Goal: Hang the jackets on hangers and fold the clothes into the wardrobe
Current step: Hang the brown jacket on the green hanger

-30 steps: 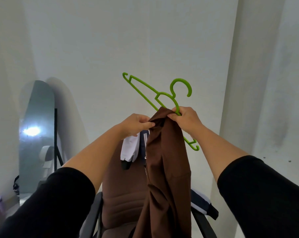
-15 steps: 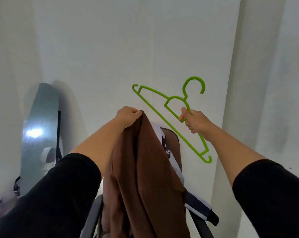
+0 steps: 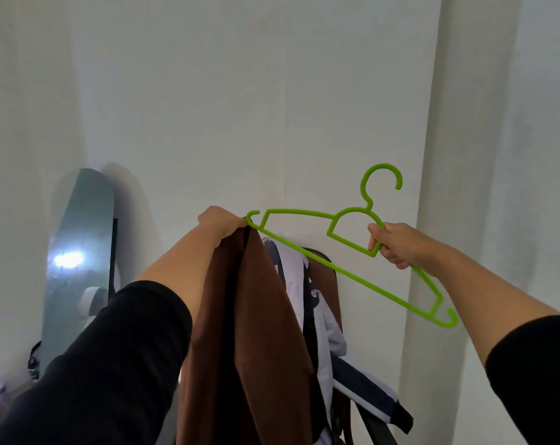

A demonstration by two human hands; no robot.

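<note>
Your brown jacket (image 3: 249, 332) hangs in front of you from your left hand (image 3: 222, 221), which is closed on its top edge. The green hanger (image 3: 346, 252) is raised just to the right, tilted so its far end drops toward the lower right, hook up. Its left tip touches the jacket right at your left fist. Your right hand (image 3: 396, 244) is clenched around the hanger's neck, below the hook. Behind the jacket, a white and navy garment (image 3: 323, 319) is draped over a brown chair (image 3: 325, 271). A grey mirror (image 3: 79, 261) leans against the white wall (image 3: 240, 107) at the left.
</note>
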